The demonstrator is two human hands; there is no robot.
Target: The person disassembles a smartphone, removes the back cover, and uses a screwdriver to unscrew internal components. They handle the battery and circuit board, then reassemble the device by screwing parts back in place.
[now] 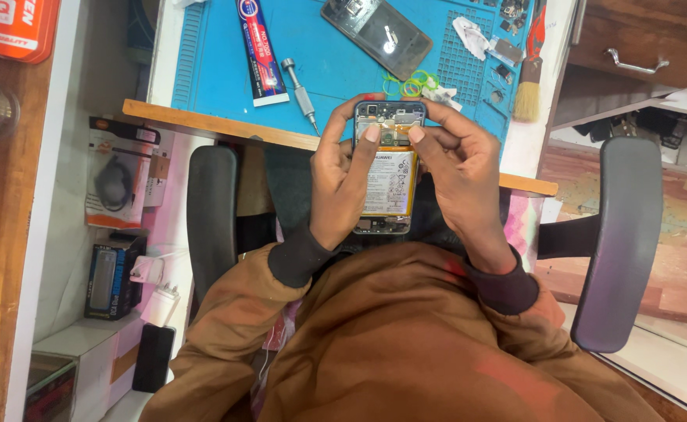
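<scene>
Opened phone (389, 168), back cover off, battery showing, held up over the lap just off the desk (226, 125) edge. Left hand (343, 176) and right hand (453, 168) both wrapped round its sides, thumbs pressing near the top. Screwdriver (300, 94), glue tube (259, 51), brush (528, 82) lying behind on the blue mat (218, 62).

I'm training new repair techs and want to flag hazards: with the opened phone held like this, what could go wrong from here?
1. The opened phone is held by both hands, left hand and right hand, off the blue mat, over the lap: a slip could drop it.
2. Both thumbs press by the exposed battery; hard pressure might damage nearby parts.
3. The screwdriver lies near the desk edge and could roll off.
</scene>
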